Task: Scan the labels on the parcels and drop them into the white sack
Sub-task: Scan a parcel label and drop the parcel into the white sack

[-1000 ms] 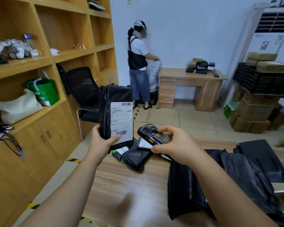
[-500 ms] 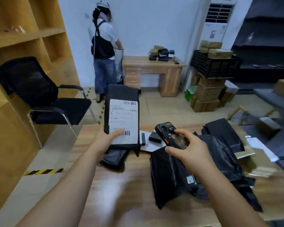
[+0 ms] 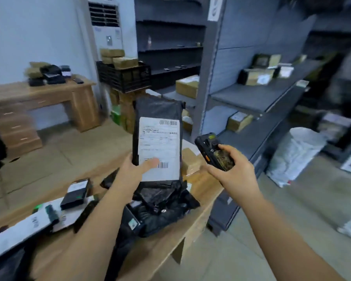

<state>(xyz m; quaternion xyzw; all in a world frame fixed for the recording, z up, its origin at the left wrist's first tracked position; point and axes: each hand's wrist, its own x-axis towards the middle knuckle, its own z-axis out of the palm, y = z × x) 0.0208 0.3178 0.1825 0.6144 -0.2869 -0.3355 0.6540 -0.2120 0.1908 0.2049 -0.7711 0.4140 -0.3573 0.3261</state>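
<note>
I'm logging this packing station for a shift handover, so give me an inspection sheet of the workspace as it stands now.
Surface: wooden table, bare at its right edge.
Job's things: black parcel held upright, white label facing the camera; handheld scanner beside it, apart; white sack on the floor by the grey shelving.
Clutter: black bags and small labelled parcels piled on the table.
Hands: left hand grips the parcel, thumb on the label; right hand holds the scanner.
Cables: nothing seen.
Surroundings: wooden desk, black crate on stacked boxes, air conditioner.
</note>
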